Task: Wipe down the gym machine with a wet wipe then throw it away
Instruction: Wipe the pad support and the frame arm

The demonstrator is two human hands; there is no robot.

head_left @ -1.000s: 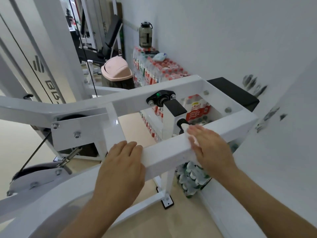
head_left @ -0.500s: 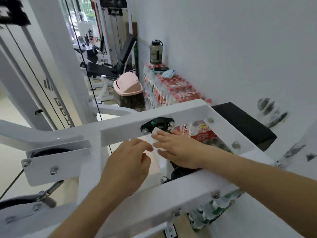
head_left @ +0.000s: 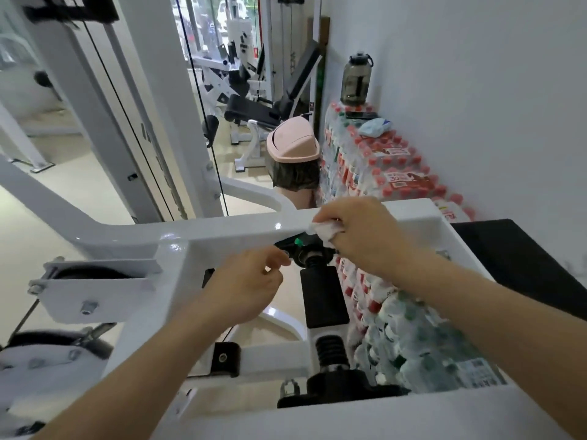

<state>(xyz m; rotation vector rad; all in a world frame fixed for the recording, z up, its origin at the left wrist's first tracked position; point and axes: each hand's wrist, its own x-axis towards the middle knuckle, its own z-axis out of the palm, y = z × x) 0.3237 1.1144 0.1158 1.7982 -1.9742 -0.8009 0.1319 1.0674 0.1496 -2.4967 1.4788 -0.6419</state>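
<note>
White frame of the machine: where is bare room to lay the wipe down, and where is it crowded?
Bare: the crossbar top left of the right hand, and the black pad beside the wall. Crowded: around the black knob beneath the wet wipe, and the far bottle packs.

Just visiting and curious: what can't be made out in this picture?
Head view:
- Wipe: mostly hidden inside the right hand.
- Left hand: whether its blurred fingertips pinch anything.
- Bin: its base, behind the frame.
- Bottle labels: print too small.
</note>
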